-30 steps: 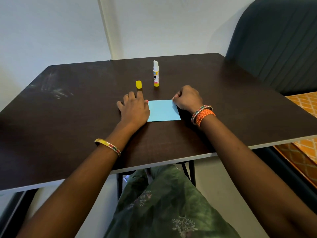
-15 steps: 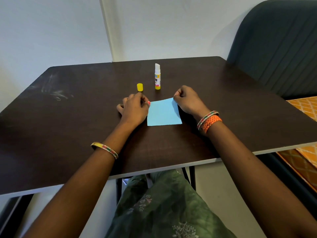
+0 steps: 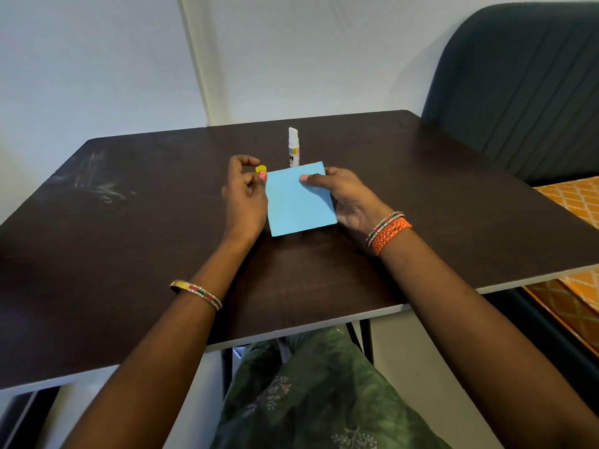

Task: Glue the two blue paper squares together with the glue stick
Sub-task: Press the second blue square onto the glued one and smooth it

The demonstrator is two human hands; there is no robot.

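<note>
A person's right hand (image 3: 348, 197) pinches the blue paper (image 3: 299, 199) above the table (image 3: 129, 222); the left hand (image 3: 244, 196), loosely curled, holds nothing.

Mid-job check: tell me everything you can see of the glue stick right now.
The glue stick stands upright on the dark table, beyond the blue paper. Its cap is off: the white glue end shows on top, slightly slanted. The body looks like white plastic with a yellow and dark printed label; the text is too small to read. The paper's far edge hides its base. Neither hand touches it. The yellow cap lies separately to its left.
</note>
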